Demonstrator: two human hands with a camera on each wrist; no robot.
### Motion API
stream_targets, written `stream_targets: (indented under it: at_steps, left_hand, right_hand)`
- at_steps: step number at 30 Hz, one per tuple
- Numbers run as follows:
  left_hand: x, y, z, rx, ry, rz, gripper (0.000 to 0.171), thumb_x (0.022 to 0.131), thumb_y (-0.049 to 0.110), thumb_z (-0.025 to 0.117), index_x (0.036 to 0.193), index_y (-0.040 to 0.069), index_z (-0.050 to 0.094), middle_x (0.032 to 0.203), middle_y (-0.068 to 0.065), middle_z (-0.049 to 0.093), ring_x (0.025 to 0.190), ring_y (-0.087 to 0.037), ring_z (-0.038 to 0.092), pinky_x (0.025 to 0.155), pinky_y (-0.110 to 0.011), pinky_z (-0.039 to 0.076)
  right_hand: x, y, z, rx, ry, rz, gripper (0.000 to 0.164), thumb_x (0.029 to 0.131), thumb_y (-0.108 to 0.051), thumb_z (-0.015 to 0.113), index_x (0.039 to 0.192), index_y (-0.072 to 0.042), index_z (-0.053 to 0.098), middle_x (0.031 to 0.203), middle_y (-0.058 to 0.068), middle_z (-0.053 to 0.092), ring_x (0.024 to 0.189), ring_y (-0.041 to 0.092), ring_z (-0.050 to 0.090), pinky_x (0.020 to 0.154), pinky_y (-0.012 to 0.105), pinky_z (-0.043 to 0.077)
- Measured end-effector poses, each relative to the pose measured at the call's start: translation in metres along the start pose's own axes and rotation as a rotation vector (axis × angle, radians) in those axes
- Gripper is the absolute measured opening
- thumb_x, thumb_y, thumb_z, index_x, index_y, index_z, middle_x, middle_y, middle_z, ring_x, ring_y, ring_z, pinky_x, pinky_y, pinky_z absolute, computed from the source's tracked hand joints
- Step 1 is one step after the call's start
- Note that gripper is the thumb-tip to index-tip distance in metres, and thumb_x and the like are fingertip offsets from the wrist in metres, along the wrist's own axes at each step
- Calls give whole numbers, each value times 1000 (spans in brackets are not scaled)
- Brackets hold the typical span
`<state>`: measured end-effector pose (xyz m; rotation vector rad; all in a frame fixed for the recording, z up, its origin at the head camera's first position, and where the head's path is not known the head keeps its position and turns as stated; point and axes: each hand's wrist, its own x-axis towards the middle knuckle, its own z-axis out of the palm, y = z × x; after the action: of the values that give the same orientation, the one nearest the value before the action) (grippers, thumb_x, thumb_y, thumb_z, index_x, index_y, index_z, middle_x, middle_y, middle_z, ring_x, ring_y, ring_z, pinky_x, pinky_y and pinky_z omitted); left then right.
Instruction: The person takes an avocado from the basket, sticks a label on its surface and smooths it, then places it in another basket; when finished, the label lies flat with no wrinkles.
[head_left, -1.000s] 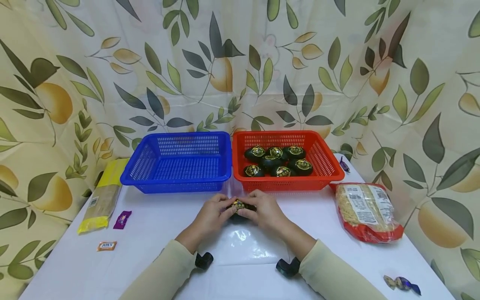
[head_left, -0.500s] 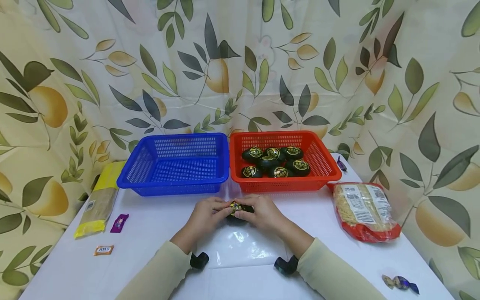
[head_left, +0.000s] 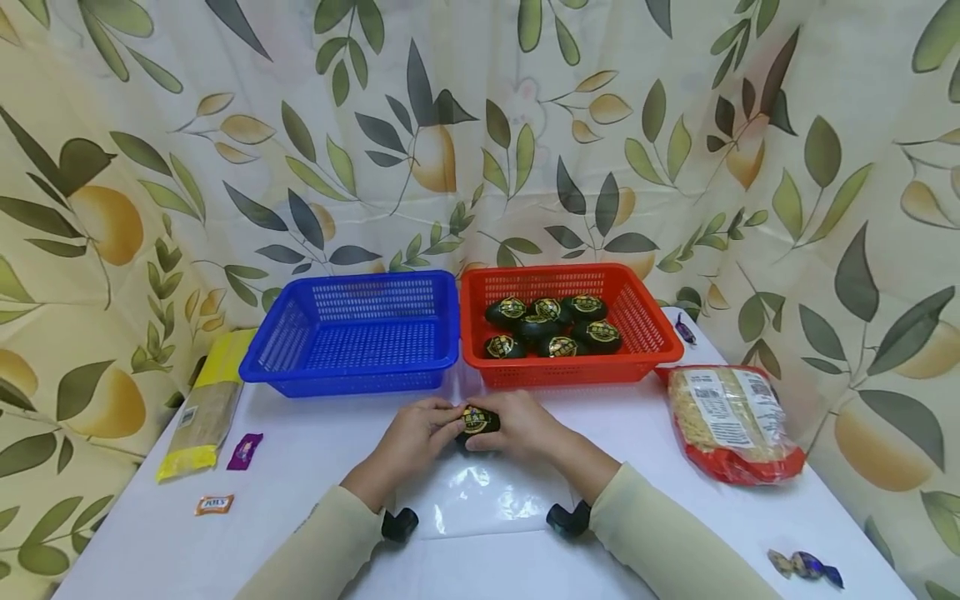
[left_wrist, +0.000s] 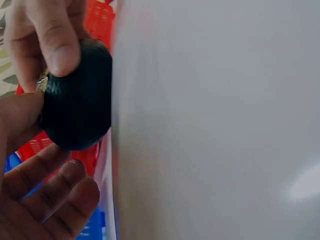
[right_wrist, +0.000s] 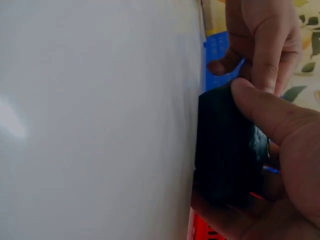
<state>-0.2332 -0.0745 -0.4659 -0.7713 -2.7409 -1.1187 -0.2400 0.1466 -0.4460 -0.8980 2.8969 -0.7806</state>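
Observation:
A dark green avocado [head_left: 486,422] with a black and gold label stands low over the white table, in front of the baskets. My right hand [head_left: 522,423] grips it from the right, with the thumb [right_wrist: 267,112] along its side. My left hand [head_left: 417,435] is at the label's left edge, touching it with thumb and forefinger. In the left wrist view the other fingers [left_wrist: 42,172] of that hand spread loosely below the avocado [left_wrist: 80,100]. The right wrist view shows the avocado's dark side, and the label is mostly turned away there.
A blue basket [head_left: 348,379] with nothing in it stands behind at left. Beside it, a red basket [head_left: 555,371] holds several labelled avocados. Two food packs, a yellow-ended one [head_left: 198,408] and a red-edged one [head_left: 735,425], lie left and right. Small wrapped candies [head_left: 245,451] lie around.
More of the label shows now, as the right fingers sit a little farther right on the avocado. The left fingers stay at its edge. The head view has shifted slightly.

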Motion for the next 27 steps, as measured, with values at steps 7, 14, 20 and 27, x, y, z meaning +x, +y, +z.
stream_targets:
  at_steps: [7,14,20,27]
  left_hand:
    - [10,-2,4,-235,-22,-179,30,99,30,73,125,16,76,116,-2,73,95,-17,68,81,-31,59]
    - [29,8,14,-660,-7,-415,37,103,27,66,129,2,67,110,-12,74,95,-26,71,84,-37,62]
    - [50,33,27,-1143,45,-541,34,103,23,66,129,1,60,129,-17,71,118,-30,69,103,-38,56]
    - [68,56,41,-1351,82,-602,46,104,31,65,138,4,52,136,-19,67,121,-30,67,105,-37,55]
  right_hand:
    - [4,9,-3,41,-101,31,61,83,-39,88,136,-20,65,115,-4,72,101,13,64,89,34,53]
    - [-28,17,-37,160,-157,125,69,82,-42,88,141,-19,63,123,-4,69,112,17,62,96,41,56]
    - [-53,23,-92,226,-218,173,63,81,-44,88,138,-31,63,125,-8,66,117,21,58,94,38,56]
    - [-33,32,-168,177,-130,206,63,82,-39,88,138,-25,60,130,1,65,121,27,56,97,42,55]
